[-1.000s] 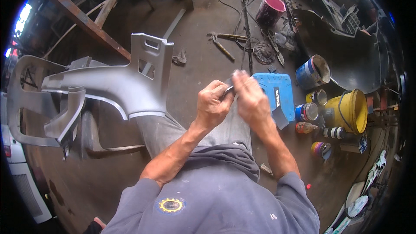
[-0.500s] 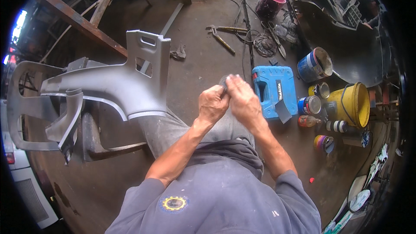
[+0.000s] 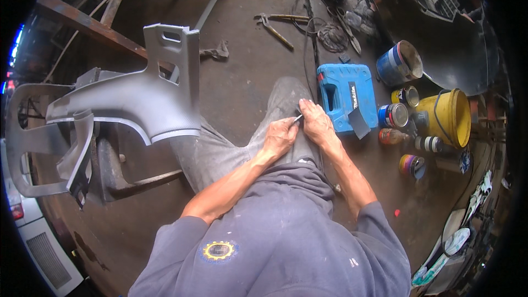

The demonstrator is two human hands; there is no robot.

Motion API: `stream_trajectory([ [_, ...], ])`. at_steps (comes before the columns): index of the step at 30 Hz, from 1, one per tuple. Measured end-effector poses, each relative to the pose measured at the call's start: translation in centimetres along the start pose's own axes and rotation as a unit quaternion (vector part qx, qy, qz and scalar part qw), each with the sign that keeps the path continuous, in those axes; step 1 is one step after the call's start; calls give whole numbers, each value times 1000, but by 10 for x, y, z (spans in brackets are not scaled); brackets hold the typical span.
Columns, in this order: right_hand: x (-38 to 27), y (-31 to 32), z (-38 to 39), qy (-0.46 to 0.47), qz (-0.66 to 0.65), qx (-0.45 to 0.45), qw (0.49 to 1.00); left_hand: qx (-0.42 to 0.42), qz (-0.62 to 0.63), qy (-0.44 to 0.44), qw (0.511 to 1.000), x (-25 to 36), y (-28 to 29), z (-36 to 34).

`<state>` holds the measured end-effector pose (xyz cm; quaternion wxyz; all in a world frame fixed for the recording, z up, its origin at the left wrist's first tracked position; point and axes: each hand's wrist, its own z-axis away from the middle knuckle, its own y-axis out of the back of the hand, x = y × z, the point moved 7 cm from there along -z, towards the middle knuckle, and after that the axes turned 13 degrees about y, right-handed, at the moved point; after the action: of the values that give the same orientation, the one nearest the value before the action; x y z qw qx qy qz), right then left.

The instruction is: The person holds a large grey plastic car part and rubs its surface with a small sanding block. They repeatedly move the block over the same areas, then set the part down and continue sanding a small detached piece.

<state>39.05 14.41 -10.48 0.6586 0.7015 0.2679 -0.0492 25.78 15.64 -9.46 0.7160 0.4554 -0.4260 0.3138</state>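
Observation:
My left hand (image 3: 279, 135) is closed above my right thigh, with a small, thin grey piece (image 3: 298, 117) sticking out between thumb and fingers. Only its pale edge shows, so its kind is unclear. Right against it is my right hand (image 3: 318, 124), fingers together and bent, its thumb side at the same piece. To the left, a silver-grey moulded panel (image 3: 129, 103), with a slot and a square opening in its upright end, reaches as far as my left knee. A blue tool case (image 3: 335, 78) lies just right of my hands, a dark grey sheet (image 3: 359, 124) on it.
Paint tins (image 3: 392, 115), a bottle (image 3: 391, 136) and a yellow bucket (image 3: 448, 118) stand at the right. Pliers (image 3: 274, 32) and a cable (image 3: 297, 0) lie on the floor ahead. A rusty metal beam (image 3: 91, 26) crosses the far left; grey frame parts (image 3: 41, 188) lie below it.
My hands have come down closer to my body, and the right hand's blur is gone. My right knee now shows beyond them. The view has shifted a little.

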Motion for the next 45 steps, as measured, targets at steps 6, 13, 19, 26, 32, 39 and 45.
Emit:
stream_trajectory([
  [6, -23, 7, -1, 65, 1, 30, 997, 34, 8, 1, 999, -13, 0, 1],
  [13, -25, 14, 3, 65, 1, 51, 997, 52, 24, -35, 998, -7, -4, 4],
  [19, -44, 14, 7, 105, -20, 60, 992, 10, -59, 17, 998, -27, -11, -1],
  [26, -40, 7, 6, 133, 5, 57, 989, 23, -30, -6, 999, -39, -14, 0],
  [32, -67, 10, 4, 149, 7, 16, 989, 15, -33, -16, 999, -38, -11, 4],
  [39, -68, 5, 3, 149, 18, 2, 989, 14, -75, -48, 996, -43, -15, 3],
  [45, -54, 1, 6, 134, 29, -7, 991, 46, -20, -26, 998, -25, -6, 5],
])
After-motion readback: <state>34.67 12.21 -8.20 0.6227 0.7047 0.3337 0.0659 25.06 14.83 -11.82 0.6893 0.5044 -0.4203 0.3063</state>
